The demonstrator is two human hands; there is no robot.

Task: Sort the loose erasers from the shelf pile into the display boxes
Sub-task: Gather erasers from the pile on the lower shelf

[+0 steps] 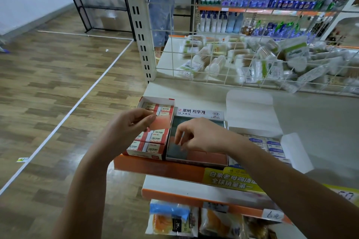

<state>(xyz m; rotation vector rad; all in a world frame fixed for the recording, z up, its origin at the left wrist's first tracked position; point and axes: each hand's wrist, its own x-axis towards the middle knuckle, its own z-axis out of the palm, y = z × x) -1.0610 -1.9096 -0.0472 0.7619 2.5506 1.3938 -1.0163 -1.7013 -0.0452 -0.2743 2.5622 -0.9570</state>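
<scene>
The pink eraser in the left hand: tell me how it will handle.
The pink eraser, pinched by the left hand, looks like a flat block, so it probably won't roll. It seems small and light. Its unwrapped surface likely grips rather than slips.

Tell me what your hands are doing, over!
Left hand pinching a pink eraser over the red-and-white box. Right hand fingers curled, down in the middle box, grasp unclear. Nothing blocking.
</scene>
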